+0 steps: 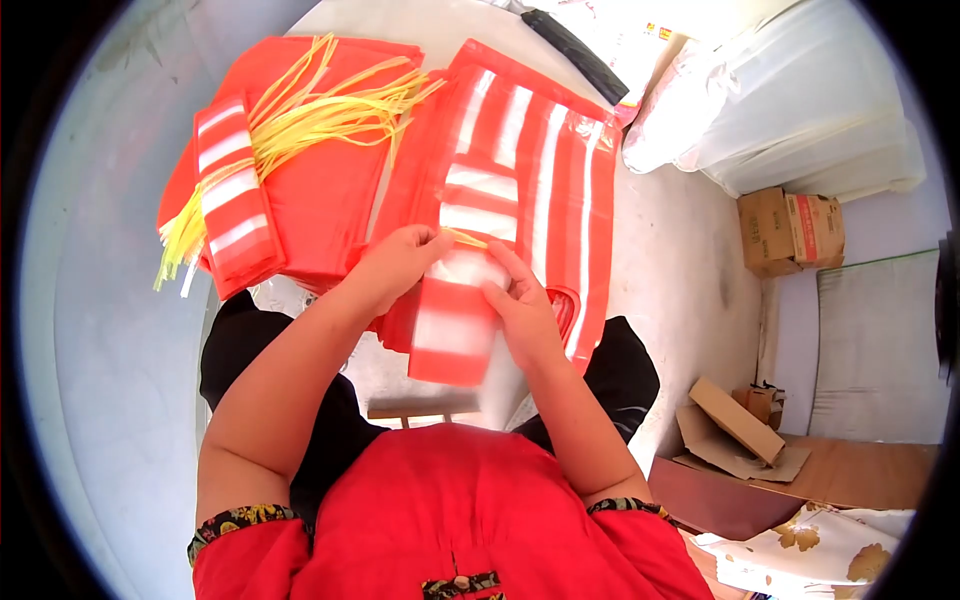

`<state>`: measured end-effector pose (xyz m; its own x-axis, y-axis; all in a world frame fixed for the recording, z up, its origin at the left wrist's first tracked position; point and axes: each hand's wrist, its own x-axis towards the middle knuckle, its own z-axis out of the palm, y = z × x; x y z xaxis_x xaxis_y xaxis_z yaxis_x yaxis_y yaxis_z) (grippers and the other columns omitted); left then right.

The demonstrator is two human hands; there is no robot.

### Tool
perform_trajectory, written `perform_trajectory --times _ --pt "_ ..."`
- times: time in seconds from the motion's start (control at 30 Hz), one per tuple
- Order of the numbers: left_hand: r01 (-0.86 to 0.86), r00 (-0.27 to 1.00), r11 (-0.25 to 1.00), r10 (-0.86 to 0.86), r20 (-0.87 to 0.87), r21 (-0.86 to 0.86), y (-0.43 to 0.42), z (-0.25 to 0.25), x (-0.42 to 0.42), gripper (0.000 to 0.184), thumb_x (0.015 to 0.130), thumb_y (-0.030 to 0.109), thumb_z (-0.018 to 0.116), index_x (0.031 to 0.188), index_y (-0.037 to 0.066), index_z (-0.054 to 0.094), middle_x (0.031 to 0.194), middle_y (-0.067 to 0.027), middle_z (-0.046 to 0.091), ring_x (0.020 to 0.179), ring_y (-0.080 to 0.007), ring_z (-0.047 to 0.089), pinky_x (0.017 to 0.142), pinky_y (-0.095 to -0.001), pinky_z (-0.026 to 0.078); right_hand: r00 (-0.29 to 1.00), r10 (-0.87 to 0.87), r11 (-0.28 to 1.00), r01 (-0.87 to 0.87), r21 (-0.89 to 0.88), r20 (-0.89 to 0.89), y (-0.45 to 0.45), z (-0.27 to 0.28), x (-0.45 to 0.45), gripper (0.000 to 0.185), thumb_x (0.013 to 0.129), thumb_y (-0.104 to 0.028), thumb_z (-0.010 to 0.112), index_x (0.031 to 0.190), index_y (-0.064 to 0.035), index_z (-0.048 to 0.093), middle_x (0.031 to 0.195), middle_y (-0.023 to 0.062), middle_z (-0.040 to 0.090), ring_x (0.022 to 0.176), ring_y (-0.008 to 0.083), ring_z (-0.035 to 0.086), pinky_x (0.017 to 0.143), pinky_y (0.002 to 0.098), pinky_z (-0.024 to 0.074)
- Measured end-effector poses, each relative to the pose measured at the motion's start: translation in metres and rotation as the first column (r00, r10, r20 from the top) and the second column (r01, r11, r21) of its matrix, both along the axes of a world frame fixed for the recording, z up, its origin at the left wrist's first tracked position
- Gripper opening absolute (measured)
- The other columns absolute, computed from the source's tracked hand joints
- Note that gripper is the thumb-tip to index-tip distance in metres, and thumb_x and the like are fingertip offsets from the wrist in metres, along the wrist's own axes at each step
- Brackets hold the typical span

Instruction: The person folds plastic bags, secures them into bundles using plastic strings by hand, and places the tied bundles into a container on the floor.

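Observation:
A folded red-and-white striped bundle [455, 320] lies over a stack of red and white striped plastic bags [590, 200], its lower end hanging past the stack's front edge. Across the bundle runs a yellow strip [465, 238]. My left hand [410, 255] pinches the strip's left end, fingers closed. On the right side of the bundle, my right hand [520, 295] has its thumb and fingers closed on the strip and the bundle's edge. Loose yellow strips [330, 115] are spread over the red bags at the left, beside another folded striped bundle [235, 195].
A black object [575, 55] lies at the table's back edge, near bright plastic wrapping [675, 115]. A cardboard box [790, 232] stands at the right. Lower right are flattened cardboard [740, 430] and a flowered cloth [800, 545].

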<state>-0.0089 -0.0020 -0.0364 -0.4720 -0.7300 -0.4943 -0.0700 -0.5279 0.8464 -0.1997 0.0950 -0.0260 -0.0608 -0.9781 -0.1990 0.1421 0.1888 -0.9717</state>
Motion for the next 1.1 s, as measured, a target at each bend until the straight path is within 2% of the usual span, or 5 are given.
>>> perform_trajectory --times 0.6,0.7,0.83,0.9,1.1 --pt "-0.03 0.999 0.995 0.031 0.01 -0.098 -0.002 0.009 -0.042 0.028 0.11 0.027 0.056 0.119 0.003 0.067 0.104 -0.0063 0.074 0.087 -0.0134 0.071 0.082 -0.031 0.058 0.991 0.009 0.997 -0.018 0.072 0.133 0.016 0.008 -0.052 0.058 0.102 -0.005 0.064 0.157 -0.0025 0.047 0.149 0.0087 0.054 0.128 0.013 0.054 0.108 0.0285 0.0456" --pt "0.194 0.875 0.553 0.276 0.397 -0.81 -0.013 0.011 -0.043 0.038 0.105 0.031 0.06 0.133 0.005 0.063 0.128 -0.0156 0.069 0.117 -0.0304 0.066 0.1 -0.0471 0.052 0.992 -0.1 0.989 0.091 0.117 0.076 0.027 0.024 -0.087 0.056 0.097 0.0 0.062 0.152 -0.003 0.054 0.146 0.0105 0.059 0.129 0.0152 0.056 0.108 0.0297 0.0462" --pt "0.643 0.571 0.168 0.546 0.614 -0.747 -0.025 -0.005 -0.052 0.058 0.1 0.036 0.063 0.15 0.009 0.055 0.161 -0.0206 0.045 0.151 -0.0403 0.039 0.121 -0.0523 0.035 0.989 -0.135 0.98 0.142 0.139 -0.06 0.068 0.023 -0.173 0.051 0.093 0.002 0.059 0.144 -0.0019 0.063 0.142 0.0116 0.063 0.13 0.0185 0.057 0.112 0.0328 0.0442" --pt "0.715 0.453 0.372 0.398 0.798 -0.591 -0.026 -0.015 -0.056 0.067 0.1 0.041 0.063 0.157 0.011 0.048 0.17 -0.0188 0.031 0.158 -0.0403 0.024 0.127 -0.049 0.026 0.962 -0.147 0.981 0.172 0.094 -0.232 0.106 0.021 -0.225 0.05 0.098 0.0 0.061 0.148 -0.0007 0.058 0.135 0.0113 0.067 0.117 0.0168 0.065 0.104 0.0315 0.0518" --pt "0.719 0.524 0.25 0.418 0.742 -0.649 -0.04 -0.041 -0.049 0.066 0.102 0.041 0.061 0.159 0.012 0.045 0.169 -0.0199 0.032 0.157 -0.0425 0.027 0.127 -0.0493 0.026 0.836 -0.544 0.828 0.549 0.114 -0.074 0.256 0.016 -0.33 0.049 0.1 -0.005 0.063 0.148 0.0004 0.056 0.137 0.0132 0.064 0.117 0.0198 0.064 0.103 0.0337 0.0533"
